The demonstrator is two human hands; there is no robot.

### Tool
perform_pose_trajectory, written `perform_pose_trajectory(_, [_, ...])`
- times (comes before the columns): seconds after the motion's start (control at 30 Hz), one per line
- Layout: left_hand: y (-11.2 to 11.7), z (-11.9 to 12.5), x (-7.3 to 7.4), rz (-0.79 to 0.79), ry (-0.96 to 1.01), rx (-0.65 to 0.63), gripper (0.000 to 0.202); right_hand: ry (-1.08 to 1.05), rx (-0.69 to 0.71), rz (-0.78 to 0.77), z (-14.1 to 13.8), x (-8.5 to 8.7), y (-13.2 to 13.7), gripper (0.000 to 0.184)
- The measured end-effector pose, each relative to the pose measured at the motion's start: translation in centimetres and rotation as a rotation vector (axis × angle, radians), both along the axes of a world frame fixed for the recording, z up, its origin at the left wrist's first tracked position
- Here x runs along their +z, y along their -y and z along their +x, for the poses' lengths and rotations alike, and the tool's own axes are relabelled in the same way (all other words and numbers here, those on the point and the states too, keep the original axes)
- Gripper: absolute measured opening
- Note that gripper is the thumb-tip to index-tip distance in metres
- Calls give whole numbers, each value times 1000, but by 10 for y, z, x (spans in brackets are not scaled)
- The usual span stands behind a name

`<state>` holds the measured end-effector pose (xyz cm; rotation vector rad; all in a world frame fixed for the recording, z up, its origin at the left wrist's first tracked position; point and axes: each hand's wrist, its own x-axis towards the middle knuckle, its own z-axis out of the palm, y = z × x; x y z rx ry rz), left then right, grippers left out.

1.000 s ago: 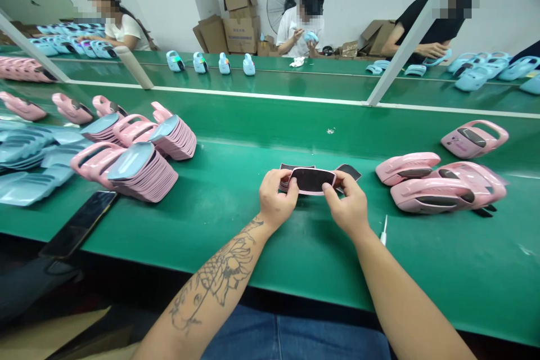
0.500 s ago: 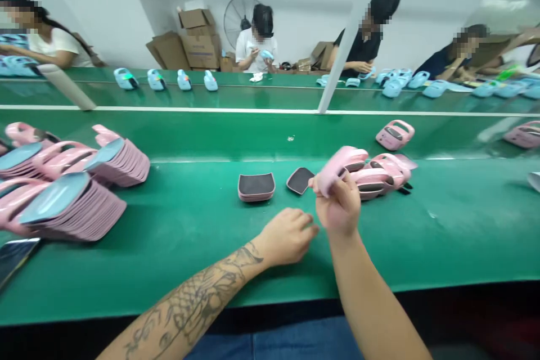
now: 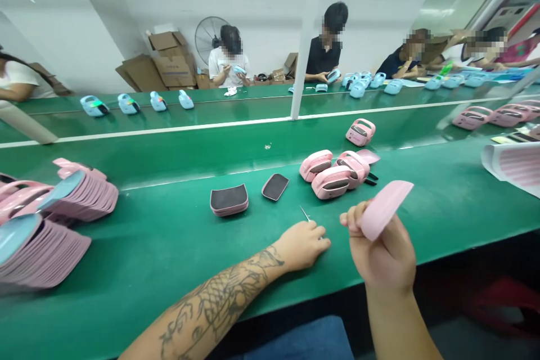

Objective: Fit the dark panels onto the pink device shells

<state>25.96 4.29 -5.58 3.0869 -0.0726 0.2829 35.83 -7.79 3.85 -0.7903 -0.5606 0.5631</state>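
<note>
My right hand (image 3: 382,253) is raised above the near edge of the green bench (image 3: 169,247) and grips a flat pink panel (image 3: 385,207) by its lower end. My left hand (image 3: 301,243) rests on the bench with its fingers closed around a thin white tool (image 3: 304,213) whose tip points away. Beyond the hands lie a small stack of pink panels with dark faces (image 3: 229,200) and one single dark-faced panel (image 3: 275,186). Three pink housings (image 3: 335,171) sit in a cluster to the right of these.
Fanned stacks of pink panels (image 3: 50,219) fill the left of the bench. A lone pink housing (image 3: 360,131) rides the belt behind. White-pink sheets (image 3: 514,163) lie far right. Several people work across a second belt carrying blue housings (image 3: 126,104); a white post (image 3: 304,39) stands between.
My right hand carried a pink panel from beside the housings back toward me. My left hand slid right and now holds the thin tool. The view swung to the right.
</note>
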Motion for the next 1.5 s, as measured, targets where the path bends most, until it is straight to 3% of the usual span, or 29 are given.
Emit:
perform_pose_trajectory(0.1, [-24,4,2,-51,0,62,18,-6,-40,-6,8,-12,3,21])
perform_pose_trajectory(0.23, [-53,29,9,-160,33,235,16,-64,-1,-94,0,-28,-4,20])
perform_pose_trajectory(0.33, [-63,41,19,-300,110,320,13,-49,-33,-218,-5,-38,-10,24])
perform_pose_trajectory(0.4, [-62,36,25,-426,183,349,15,31,-87,-306,-4,-45,-14,27])
perform_pose_trajectory(0.5, [-52,8,32,-665,295,395,24,175,-200,-436,-1,-52,-19,27])
perform_pose_trajectory(0.6, [-43,-39,32,-890,369,439,36,255,-230,-504,-4,-55,-31,24])
perform_pose_trajectory(0.73, [-42,-101,30,-1191,575,500,47,365,-106,-538,-26,-52,-60,19])
perform_pose_trajectory(0.83, [-47,-130,33,-1335,764,558,55,432,1,-523,-48,-44,-89,15])
perform_pose_trajectory(1.0, [-68,-144,42,-1221,921,737,52,456,184,-421,-73,-29,-133,19])
perform_pose_trajectory(1.17, [-89,-141,43,-1056,1083,784,51,323,463,-266,-87,-25,-158,43])
perform_pose_trajectory(1.37, [-90,-147,25,-846,1092,792,58,117,690,-171,-101,-39,-158,51])
perform_pose_trajectory(1.5, [-81,-156,13,-525,1052,730,58,20,790,-189,-104,-50,-148,55])
